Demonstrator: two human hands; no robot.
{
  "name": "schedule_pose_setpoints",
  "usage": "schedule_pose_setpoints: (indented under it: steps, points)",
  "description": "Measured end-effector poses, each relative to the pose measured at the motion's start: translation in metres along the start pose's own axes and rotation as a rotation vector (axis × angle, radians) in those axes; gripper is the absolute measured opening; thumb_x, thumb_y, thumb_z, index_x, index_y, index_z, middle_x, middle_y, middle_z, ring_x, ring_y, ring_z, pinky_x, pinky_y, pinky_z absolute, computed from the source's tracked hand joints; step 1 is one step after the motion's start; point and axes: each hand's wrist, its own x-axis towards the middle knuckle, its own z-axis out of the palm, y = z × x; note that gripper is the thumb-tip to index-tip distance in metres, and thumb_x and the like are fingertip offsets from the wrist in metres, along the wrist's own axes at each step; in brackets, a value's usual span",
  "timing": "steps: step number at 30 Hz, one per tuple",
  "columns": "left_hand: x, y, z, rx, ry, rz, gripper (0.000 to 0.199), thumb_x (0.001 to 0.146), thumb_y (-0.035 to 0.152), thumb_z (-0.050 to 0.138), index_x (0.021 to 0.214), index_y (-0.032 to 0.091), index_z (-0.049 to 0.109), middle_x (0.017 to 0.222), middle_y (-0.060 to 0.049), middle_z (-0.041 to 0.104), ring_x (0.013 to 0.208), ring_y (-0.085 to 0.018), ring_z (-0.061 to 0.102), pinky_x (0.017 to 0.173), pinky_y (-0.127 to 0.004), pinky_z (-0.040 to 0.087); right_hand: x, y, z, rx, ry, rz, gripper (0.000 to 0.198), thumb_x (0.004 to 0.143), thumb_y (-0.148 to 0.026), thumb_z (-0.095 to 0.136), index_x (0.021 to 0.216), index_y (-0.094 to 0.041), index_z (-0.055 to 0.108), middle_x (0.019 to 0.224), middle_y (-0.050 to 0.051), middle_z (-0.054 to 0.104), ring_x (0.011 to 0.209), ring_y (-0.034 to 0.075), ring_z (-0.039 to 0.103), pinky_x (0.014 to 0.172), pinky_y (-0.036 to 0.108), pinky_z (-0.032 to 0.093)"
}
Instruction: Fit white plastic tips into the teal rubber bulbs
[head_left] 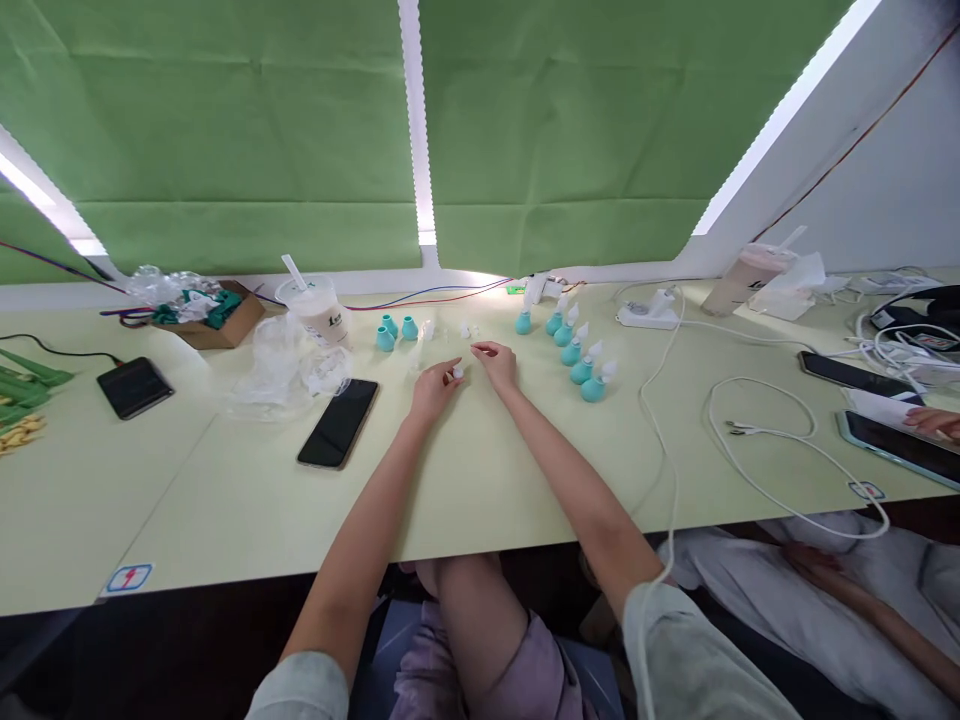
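Note:
My left hand (435, 390) pinches a small white plastic piece (457, 372) between thumb and fingers, just above the tabletop. Close on its right, my right hand (496, 366) has its fingertips pressed together; whatever is between them is too small to make out. Past the fingertips lie small white pieces (465, 331) and a thin clear plastic bag (431, 350). Three small teal bulb-shaped bottles (385, 338) without tips stand beyond my left hand. To the right, several teal bulbs with white pointed tips (581, 370) stand in a slanting row, with another one (523, 321) beside them.
Left of my arms are a black phone (339, 424), crumpled clear plastic (262, 370), a drink cup (315, 308) and a cardboard box (217, 325). On the right, a white cable (667, 440) crosses the table from a power strip (647, 316). Another person's hand (934, 421) rests by phones.

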Motion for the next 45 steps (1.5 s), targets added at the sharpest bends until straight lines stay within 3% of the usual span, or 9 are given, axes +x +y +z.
schedule_pose_setpoints:
  steps: [4, 7, 10, 14, 20, 28, 41, 45]
  points:
    - [-0.005, 0.007, 0.002, -0.01, 0.044, -0.002, 0.036, 0.074, 0.026, 0.067, 0.109, 0.026, 0.056, 0.083, 0.004, 0.067, 0.075, -0.013, 0.058, 0.066, -0.024, 0.041, -0.041, 0.004, -0.018, 0.248, -0.095, 0.001, 0.023, 0.072, -0.037, 0.067, 0.086, -0.02, 0.073, 0.086, 0.002, 0.073, 0.065, 0.013, 0.064, 0.07, 0.026, 0.051]
    - [-0.01, 0.01, 0.002, 0.043, 0.05, 0.058, 0.02, 0.073, 0.025, 0.068, 0.092, 0.024, 0.061, 0.081, 0.002, 0.067, 0.08, -0.014, 0.058, 0.068, -0.025, 0.042, -0.059, 0.003, -0.027, 0.28, -0.091, 0.032, 0.026, 0.071, -0.037, 0.067, 0.089, -0.019, 0.073, 0.087, 0.004, 0.073, 0.059, 0.012, 0.063, 0.066, 0.026, 0.052]
    - [-0.014, 0.012, 0.002, 0.09, 0.103, 0.088, 0.014, 0.075, 0.024, 0.067, 0.088, 0.023, 0.064, 0.084, -0.001, 0.066, 0.082, -0.015, 0.059, 0.071, -0.025, 0.043, -0.065, 0.001, -0.03, 0.237, -0.123, 0.046, 0.025, 0.071, -0.037, 0.067, 0.09, -0.022, 0.073, 0.089, 0.002, 0.073, 0.057, 0.011, 0.062, 0.063, 0.025, 0.052]
    - [-0.015, 0.014, 0.005, 0.184, 0.117, 0.113, 0.017, 0.078, 0.022, 0.065, 0.095, 0.022, 0.067, 0.088, -0.004, 0.064, 0.083, -0.016, 0.061, 0.071, -0.026, 0.044, -0.068, 0.001, -0.029, 0.198, -0.161, 0.037, 0.021, 0.071, -0.039, 0.067, 0.084, -0.024, 0.074, 0.083, 0.0, 0.073, 0.057, 0.011, 0.063, 0.064, 0.026, 0.052]
    - [-0.018, 0.017, 0.014, 0.19, 0.094, 0.119, 0.019, 0.081, 0.023, 0.063, 0.099, 0.025, 0.068, 0.088, -0.004, 0.064, 0.084, -0.016, 0.061, 0.068, -0.025, 0.044, -0.061, 0.008, -0.033, 0.296, -0.054, -0.016, 0.025, 0.067, -0.043, 0.069, 0.081, -0.022, 0.073, 0.086, 0.002, 0.073, 0.069, 0.014, 0.063, 0.072, 0.027, 0.051]
    - [-0.023, 0.024, 0.018, 0.129, 0.2, 0.164, 0.019, 0.08, 0.025, 0.064, 0.099, 0.026, 0.067, 0.086, -0.002, 0.065, 0.086, -0.015, 0.06, 0.072, -0.024, 0.045, -0.055, 0.009, -0.031, 0.376, -0.111, -0.02, 0.027, 0.066, -0.043, 0.071, 0.079, -0.021, 0.074, 0.083, 0.002, 0.073, 0.074, 0.016, 0.065, 0.073, 0.029, 0.051]
    - [-0.02, 0.028, 0.018, 0.065, 0.212, 0.157, 0.015, 0.08, 0.023, 0.063, 0.094, 0.024, 0.067, 0.081, -0.003, 0.066, 0.084, -0.017, 0.058, 0.068, -0.025, 0.044, -0.062, -0.002, -0.037, 0.156, -0.036, -0.039, 0.034, 0.07, -0.053, 0.066, 0.08, -0.021, 0.074, 0.092, 0.003, 0.072, 0.085, 0.018, 0.064, 0.08, 0.03, 0.048]
    - [-0.021, 0.031, 0.017, 0.052, 0.226, 0.125, 0.011, 0.08, 0.022, 0.062, 0.09, 0.023, 0.067, 0.08, -0.003, 0.066, 0.083, -0.017, 0.058, 0.069, -0.026, 0.043, -0.063, -0.002, -0.036, 0.223, -0.118, -0.042, 0.034, 0.072, -0.051, 0.065, 0.084, -0.02, 0.073, 0.091, 0.004, 0.073, 0.083, 0.017, 0.064, 0.078, 0.029, 0.049]
